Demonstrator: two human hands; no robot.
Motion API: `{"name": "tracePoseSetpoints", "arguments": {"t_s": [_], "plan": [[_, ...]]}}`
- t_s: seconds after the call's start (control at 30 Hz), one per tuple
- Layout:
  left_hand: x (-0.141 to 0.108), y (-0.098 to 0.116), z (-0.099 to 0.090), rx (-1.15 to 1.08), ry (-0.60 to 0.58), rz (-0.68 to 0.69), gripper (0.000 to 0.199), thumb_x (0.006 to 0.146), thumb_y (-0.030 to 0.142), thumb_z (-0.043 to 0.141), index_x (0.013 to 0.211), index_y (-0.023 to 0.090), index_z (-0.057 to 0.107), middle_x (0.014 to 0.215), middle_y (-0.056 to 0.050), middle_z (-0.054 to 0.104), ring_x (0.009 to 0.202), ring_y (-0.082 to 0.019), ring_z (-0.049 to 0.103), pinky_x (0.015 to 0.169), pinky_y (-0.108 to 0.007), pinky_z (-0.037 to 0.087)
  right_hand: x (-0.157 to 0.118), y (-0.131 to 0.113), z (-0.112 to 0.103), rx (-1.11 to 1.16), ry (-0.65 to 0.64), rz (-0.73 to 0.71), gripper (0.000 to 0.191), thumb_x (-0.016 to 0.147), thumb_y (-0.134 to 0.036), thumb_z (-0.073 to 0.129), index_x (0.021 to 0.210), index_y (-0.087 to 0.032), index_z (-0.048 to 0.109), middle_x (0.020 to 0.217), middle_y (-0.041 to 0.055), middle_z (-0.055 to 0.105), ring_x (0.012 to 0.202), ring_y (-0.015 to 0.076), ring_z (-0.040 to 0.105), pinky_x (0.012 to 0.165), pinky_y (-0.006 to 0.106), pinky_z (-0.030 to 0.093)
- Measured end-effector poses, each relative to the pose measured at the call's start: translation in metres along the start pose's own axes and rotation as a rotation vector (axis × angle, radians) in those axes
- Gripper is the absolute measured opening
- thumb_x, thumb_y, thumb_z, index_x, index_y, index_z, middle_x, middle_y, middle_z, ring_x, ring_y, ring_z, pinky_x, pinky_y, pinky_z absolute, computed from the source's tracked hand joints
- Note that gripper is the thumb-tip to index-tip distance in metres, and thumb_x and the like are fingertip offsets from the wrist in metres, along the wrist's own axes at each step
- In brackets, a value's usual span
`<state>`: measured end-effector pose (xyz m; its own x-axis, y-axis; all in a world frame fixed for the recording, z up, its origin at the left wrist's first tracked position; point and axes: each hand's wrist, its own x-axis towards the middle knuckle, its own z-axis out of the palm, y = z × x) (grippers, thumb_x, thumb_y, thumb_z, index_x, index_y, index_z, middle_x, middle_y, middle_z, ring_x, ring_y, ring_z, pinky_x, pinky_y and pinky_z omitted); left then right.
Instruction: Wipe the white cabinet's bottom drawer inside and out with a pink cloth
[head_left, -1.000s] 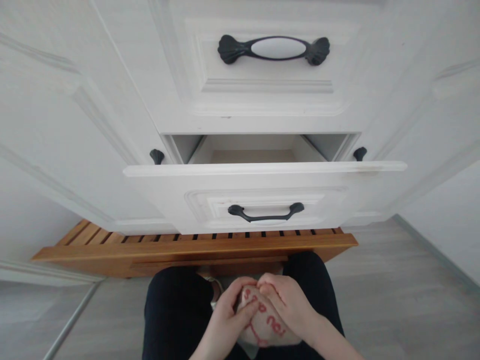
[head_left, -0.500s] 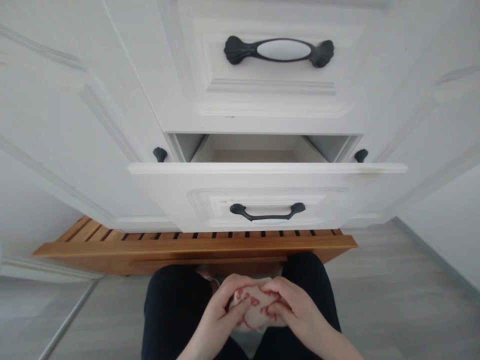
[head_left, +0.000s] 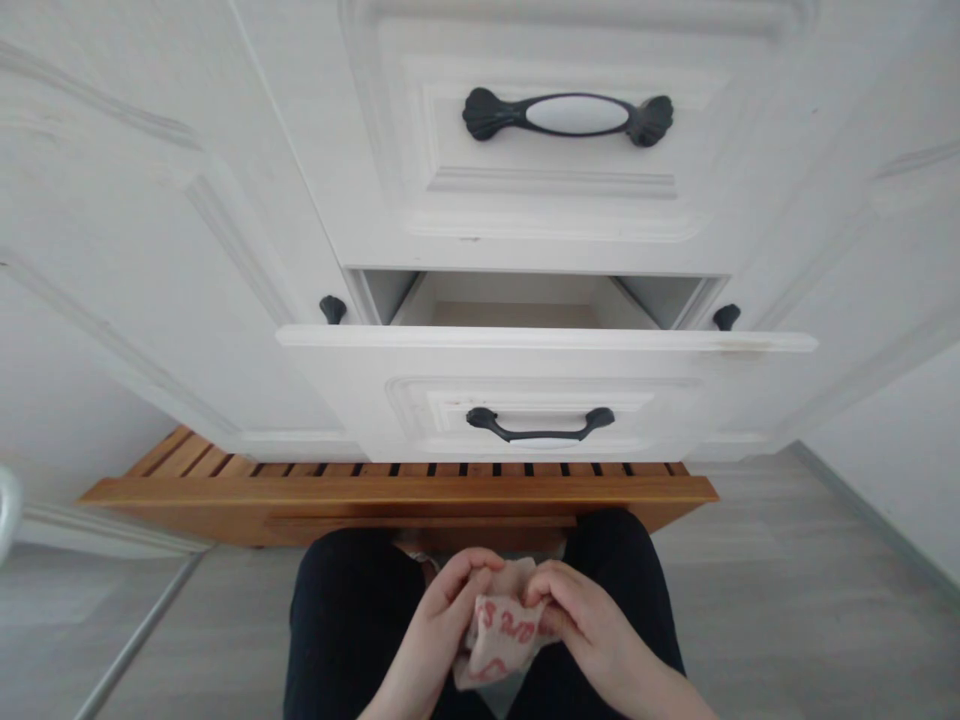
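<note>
A pale cloth (head_left: 504,640) with red markings, bunched and partly folded, is held low between my knees. My left hand (head_left: 459,605) grips its left side, fingers closed round the fabric. On the right side my right hand (head_left: 577,610) pinches the cloth between thumb and fingers. Beyond my hands, a white drawer (head_left: 547,340) stands partly pulled out, and the part of its inside that shows holds nothing. A dark curved handle (head_left: 540,434) is on its front; neither hand touches it.
Above is a closed drawer with a dark and white handle (head_left: 576,115). Small dark knobs (head_left: 333,309) sit on the cabinet doors at both sides. A slatted wooden bench (head_left: 405,490) runs under the drawers, just beyond my knees. A metal rail (head_left: 142,635) lies at the lower left.
The cloth has been turned and folded between my hands, and a flap with red markings now hangs lower at the front. The view has shifted slightly.
</note>
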<state>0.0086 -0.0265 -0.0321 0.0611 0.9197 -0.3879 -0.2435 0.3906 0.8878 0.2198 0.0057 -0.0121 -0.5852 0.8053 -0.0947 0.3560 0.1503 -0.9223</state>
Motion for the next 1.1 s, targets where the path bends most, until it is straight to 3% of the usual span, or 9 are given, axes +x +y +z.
{"name": "tracePoseSetpoints", "arguments": {"t_s": [0.13, 0.2, 0.33, 0.5, 0.67, 0.77, 0.87, 1.0, 1.1], "plan": [[0.003, 0.001, -0.005, 0.05, -0.04, 0.02, 0.025, 0.085, 0.043, 0.063, 0.103, 0.025, 0.066, 0.096, 0.002, 0.064, 0.082, -0.014, 0.052, 0.074, -0.024, 0.039, -0.003, -0.008, -0.004, -0.038, -0.19, 0.117, 0.015, 0.082, -0.012, 0.052, 0.091, -0.023, 0.058, 0.093, -0.0003, 0.059, 0.09, 0.0163, 0.053, 0.082, 0.028, 0.037], [0.004, 0.003, -0.007, 0.11, -0.045, 0.038, 0.023, 0.085, 0.037, 0.061, 0.103, 0.024, 0.067, 0.096, 0.001, 0.065, 0.083, -0.015, 0.053, 0.075, -0.026, 0.04, -0.002, -0.011, -0.006, 0.026, -0.218, 0.149, 0.015, 0.08, -0.013, 0.052, 0.091, -0.022, 0.057, 0.093, -0.0005, 0.057, 0.088, 0.0154, 0.052, 0.079, 0.027, 0.038], [0.003, 0.01, -0.01, 0.29, -0.129, 0.121, 0.019, 0.086, 0.03, 0.054, 0.096, 0.024, 0.069, 0.093, 0.0, 0.065, 0.089, -0.017, 0.057, 0.081, -0.028, 0.04, 0.005, -0.009, -0.01, 0.22, -0.184, 0.187, 0.004, 0.087, -0.022, 0.052, 0.09, -0.021, 0.053, 0.085, -0.002, 0.051, 0.077, 0.0128, 0.047, 0.069, 0.024, 0.036], [-0.002, 0.018, -0.012, 0.31, -0.23, 0.181, 0.019, 0.086, 0.027, 0.052, 0.093, 0.024, 0.07, 0.094, 0.0, 0.062, 0.091, -0.018, 0.058, 0.082, -0.028, 0.04, 0.014, 0.003, -0.006, 0.382, -0.14, 0.189, 0.018, 0.086, -0.034, 0.06, 0.089, -0.018, 0.053, 0.081, -0.0028, 0.049, 0.073, 0.0114, 0.042, 0.066, 0.024, 0.031], [-0.011, 0.026, -0.008, 0.332, -0.278, 0.182, 0.034, 0.096, 0.047, 0.042, 0.101, 0.024, 0.066, 0.101, -0.002, 0.061, 0.095, -0.02, 0.056, 0.084, -0.03, 0.04, 0.017, 0.005, -0.004, 0.468, -0.157, 0.28, 0.028, 0.08, -0.041, 0.068, 0.088, -0.018, 0.052, 0.072, -0.0056, 0.047, 0.063, 0.009, 0.04, 0.06, 0.023, 0.027], [-0.013, 0.022, 0.001, 0.454, -0.225, 0.254, 0.025, 0.088, 0.046, 0.059, 0.099, 0.024, 0.062, 0.097, -0.001, 0.058, 0.091, -0.019, 0.055, 0.082, -0.03, 0.04, 0.018, 0.004, -0.001, 0.466, -0.149, 0.312, 0.027, 0.078, -0.037, 0.069, 0.087, -0.018, 0.052, 0.07, -0.0055, 0.051, 0.062, 0.0087, 0.043, 0.059, 0.023, 0.029], [-0.011, 0.014, 0.007, 0.496, -0.145, 0.27, 0.017, 0.085, 0.039, 0.064, 0.09, 0.023, 0.061, 0.091, -0.001, 0.057, 0.089, -0.018, 0.054, 0.082, -0.029, 0.04, 0.017, 0.006, 0.002, 0.455, -0.137, 0.32, 0.022, 0.076, -0.031, 0.069, 0.085, -0.018, 0.054, 0.07, -0.0052, 0.053, 0.063, 0.009, 0.047, 0.06, 0.023, 0.032], [-0.007, 0.012, 0.002, 0.481, -0.137, 0.209, 0.016, 0.086, 0.039, 0.062, 0.089, 0.023, 0.062, 0.087, 0.001, 0.056, 0.083, -0.017, 0.053, 0.076, -0.028, 0.04, 0.013, 0.004, -0.011, 0.222, -0.069, 0.247, 0.004, 0.08, -0.021, 0.06, 0.082, -0.018, 0.062, 0.078, -0.0008, 0.061, 0.074, 0.0132, 0.056, 0.069, 0.026, 0.041], [-0.007, 0.017, 0.001, 0.527, -0.158, 0.226, 0.014, 0.084, 0.034, 0.063, 0.093, 0.023, 0.063, 0.091, 0.0, 0.059, 0.086, -0.017, 0.056, 0.079, -0.028, 0.041, 0.011, -0.003, -0.028, 0.004, 0.008, 0.123, 0.017, 0.081, -0.023, 0.064, 0.097, -0.02, 0.07, 0.112, 0.0066, 0.067, 0.109, 0.0213, 0.059, 0.098, 0.036, 0.043]]}}
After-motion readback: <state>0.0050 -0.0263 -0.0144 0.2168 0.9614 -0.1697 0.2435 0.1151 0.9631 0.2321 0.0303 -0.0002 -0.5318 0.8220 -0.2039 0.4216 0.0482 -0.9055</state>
